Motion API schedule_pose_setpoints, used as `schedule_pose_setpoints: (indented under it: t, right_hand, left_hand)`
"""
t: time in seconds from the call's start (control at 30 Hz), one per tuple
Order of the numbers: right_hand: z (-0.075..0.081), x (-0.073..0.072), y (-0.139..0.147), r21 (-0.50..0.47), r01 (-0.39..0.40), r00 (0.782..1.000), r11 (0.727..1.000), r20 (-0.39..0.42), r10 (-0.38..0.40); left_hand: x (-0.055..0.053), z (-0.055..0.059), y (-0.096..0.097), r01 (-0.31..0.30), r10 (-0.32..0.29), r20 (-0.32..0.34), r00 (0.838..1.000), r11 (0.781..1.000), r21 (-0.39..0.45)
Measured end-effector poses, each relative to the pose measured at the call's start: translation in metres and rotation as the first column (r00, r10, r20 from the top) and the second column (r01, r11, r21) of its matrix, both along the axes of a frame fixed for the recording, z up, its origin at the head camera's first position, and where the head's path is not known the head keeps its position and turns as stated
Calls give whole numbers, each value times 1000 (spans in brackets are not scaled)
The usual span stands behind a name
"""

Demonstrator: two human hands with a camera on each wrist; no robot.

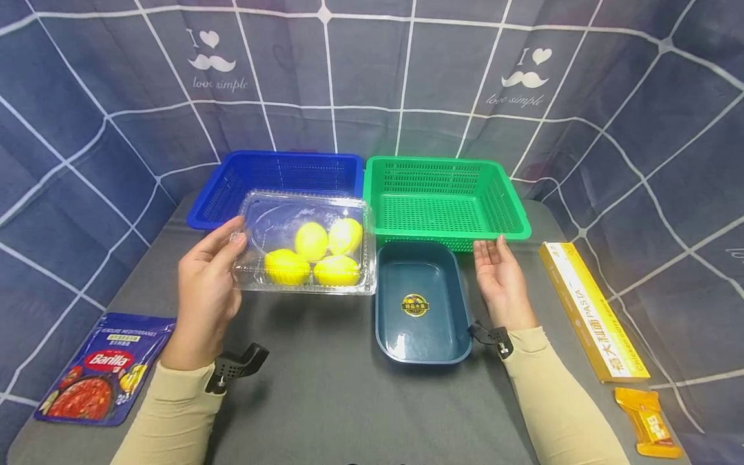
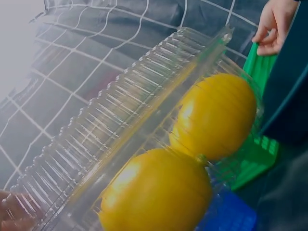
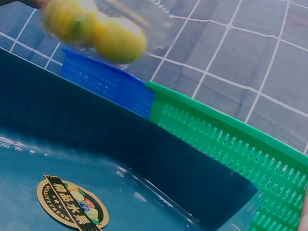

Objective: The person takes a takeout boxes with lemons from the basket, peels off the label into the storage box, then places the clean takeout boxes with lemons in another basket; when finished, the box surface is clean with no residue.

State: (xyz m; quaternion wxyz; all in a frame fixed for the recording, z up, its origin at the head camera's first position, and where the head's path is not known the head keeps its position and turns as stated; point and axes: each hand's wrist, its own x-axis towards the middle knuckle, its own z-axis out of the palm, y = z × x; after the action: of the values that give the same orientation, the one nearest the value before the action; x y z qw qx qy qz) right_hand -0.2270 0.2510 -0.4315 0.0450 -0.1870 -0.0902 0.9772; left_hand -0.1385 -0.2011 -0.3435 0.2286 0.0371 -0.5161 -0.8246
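Note:
My left hand (image 1: 209,284) grips the left end of a clear plastic clamshell box (image 1: 256,223), raised in front of the blue basket (image 1: 232,187). Several yellow lemons (image 1: 337,271) lie inside it; two lemons (image 2: 216,115) fill much of the left wrist view. With its palm turned up, my right hand (image 1: 500,284) has its straight fingers right at the front rim of the green basket (image 1: 447,213). Beside that hand stands a dark teal bin (image 1: 424,342) with a round fruit sticker (image 1: 415,305) on its floor.
A blue Barilla sauce pouch (image 1: 99,374) lies at the left. To the right are a long yellow pasta box (image 1: 593,310) and a small orange-yellow packet (image 1: 648,423). A grid-patterned curtain (image 1: 372,64) closes off the back and sides of the grey table (image 1: 325,400).

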Motion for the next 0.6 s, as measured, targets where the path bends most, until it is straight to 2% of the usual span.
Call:
schedule_pose_setpoints:
  t: [0.1, 0.27, 0.4, 0.6]
  right_hand:
    - [0, 0, -1, 8, -3, 1000, 1000, 2, 3]
    - [-2, 1, -1, 20, 1, 1000, 1000, -1, -1]
    - [-2, 2, 0, 5, -5, 1000, 1000, -8, 5]
    - [0, 1, 0, 8, 2, 1000, 1000, -7, -2]
  left_hand:
    - [-10, 4, 10, 8, -8, -18, 1000, 1000, -9]
    - [-27, 11, 27, 45, -47, -27, 999, 996, -82]
    - [-42, 13, 39, 65, -69, -35, 997, 993, -97]
    - [-60, 10, 59, 41, -47, -47, 998, 992, -123]
